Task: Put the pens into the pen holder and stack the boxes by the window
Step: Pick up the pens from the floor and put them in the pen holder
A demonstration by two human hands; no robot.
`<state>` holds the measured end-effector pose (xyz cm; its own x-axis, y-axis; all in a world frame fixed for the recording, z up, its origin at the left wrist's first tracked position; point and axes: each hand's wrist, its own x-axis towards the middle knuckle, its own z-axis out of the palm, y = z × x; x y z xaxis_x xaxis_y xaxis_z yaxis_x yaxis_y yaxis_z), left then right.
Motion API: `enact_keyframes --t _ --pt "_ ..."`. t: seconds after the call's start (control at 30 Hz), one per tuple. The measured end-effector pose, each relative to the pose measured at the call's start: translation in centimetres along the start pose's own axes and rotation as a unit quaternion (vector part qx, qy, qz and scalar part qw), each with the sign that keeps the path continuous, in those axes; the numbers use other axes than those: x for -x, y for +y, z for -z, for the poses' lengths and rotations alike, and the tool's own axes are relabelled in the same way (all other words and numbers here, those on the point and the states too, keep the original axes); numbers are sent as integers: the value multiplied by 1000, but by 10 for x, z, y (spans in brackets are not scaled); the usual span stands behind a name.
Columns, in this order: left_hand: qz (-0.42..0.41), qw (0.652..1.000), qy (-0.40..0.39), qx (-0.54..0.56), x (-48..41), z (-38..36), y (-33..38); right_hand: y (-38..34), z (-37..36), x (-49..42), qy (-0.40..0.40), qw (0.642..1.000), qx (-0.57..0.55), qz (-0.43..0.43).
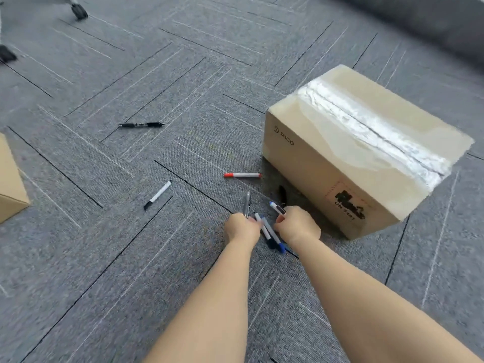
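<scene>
Pens lie scattered on the grey carpet. My left hand grips a silver-grey pen that points up and away, and two markers with blue and dark caps stick out between my hands. My right hand pinches a white marker with a blue end. A red-capped marker lies just beyond, a white marker with a black cap to the left, and a black pen farther off. A taped cardboard box stands to the right of my hands. No pen holder is in view.
The corner of a second cardboard box shows at the left edge. Chair casters stand at the top left. A small dark object lies by the big box. A dark grey strip runs along the top right.
</scene>
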<state>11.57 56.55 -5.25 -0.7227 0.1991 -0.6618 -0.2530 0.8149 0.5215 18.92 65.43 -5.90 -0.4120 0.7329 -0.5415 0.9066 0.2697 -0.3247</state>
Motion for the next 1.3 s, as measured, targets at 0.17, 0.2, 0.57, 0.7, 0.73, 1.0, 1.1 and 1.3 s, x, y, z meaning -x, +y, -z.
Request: enact_keyframes --t 0.17,0.2,0.57,0.7,0.73,1.0,1.1,1.3 --pt "-13 1000 -8 27 -8 -11 -3 -2 -5 1 10 1000 -1 10" --pt "-17 1000 -12 23 -9 -12 -2 -3 -4 2 -1 1000 -8 7" --pt "-38 997 -57 -31 1 24 -13 -6 -6 24 24 999 27 15" --pt "-19 998 -56 -16 -7 61 -9 -5 3 12 71 997 11 12" --pt "-17 998 -51 -16 -8 72 -7 -5 2 7 76 997 15 12" --pt "-41 996 47 -68 -32 132 -32 -19 0 -16 20 998 47 -46" --pt "-23 987 84 -133 -46 148 -40 -24 -5 -18 -19 996 63 -54" --pt "-10 968 174 -182 -79 167 -34 -75 -17 -8 59 997 -35 20"
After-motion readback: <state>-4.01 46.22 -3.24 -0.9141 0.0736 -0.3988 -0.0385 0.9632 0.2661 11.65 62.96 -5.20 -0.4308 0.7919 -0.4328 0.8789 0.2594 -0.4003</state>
